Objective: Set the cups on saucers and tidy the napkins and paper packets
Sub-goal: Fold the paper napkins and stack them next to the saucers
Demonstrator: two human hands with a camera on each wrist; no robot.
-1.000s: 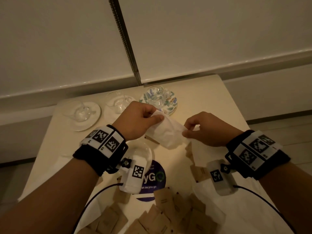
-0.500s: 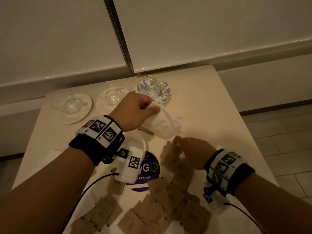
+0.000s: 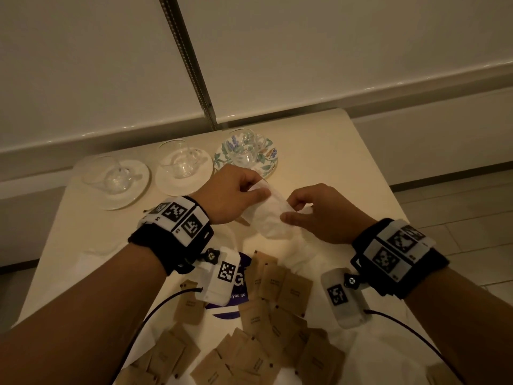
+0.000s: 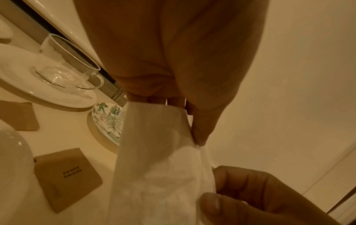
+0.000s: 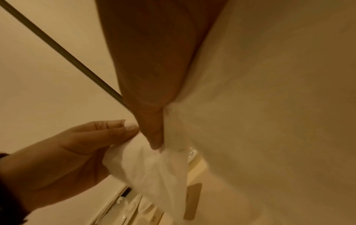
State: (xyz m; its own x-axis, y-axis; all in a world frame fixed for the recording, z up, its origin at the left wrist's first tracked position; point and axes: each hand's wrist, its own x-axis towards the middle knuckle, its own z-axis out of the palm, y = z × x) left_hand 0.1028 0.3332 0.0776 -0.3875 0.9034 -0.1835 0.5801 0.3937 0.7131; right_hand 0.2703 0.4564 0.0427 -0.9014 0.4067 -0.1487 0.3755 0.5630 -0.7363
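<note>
A crumpled white napkin [image 3: 273,220] hangs above the middle of the cream table [image 3: 333,162]. My left hand [image 3: 261,188] pinches its left upper edge, and my right hand [image 3: 289,209] pinches its right edge. The left wrist view shows the napkin [image 4: 159,159] hanging from my thumb, with the right hand [image 4: 250,194] at its lower corner. In the right wrist view my thumb presses the napkin [image 5: 150,167]. Three glass cups [image 3: 113,176] [image 3: 180,162] [image 3: 247,148] stand on saucers at the back. Several brown paper packets [image 3: 277,315] lie scattered at the front.
A purple round label [image 3: 238,287] lies under my left wrist. More white napkins lie flat at the right front [image 3: 388,357] and at the left [image 3: 91,254]. A white rounded dish [image 4: 11,159] sits close to my left wrist. The wall runs along the table's far edge.
My right hand left the napkin, dropped to the brown packets, then came back up and pinched the napkin again. The left hand kept its hold throughout.
</note>
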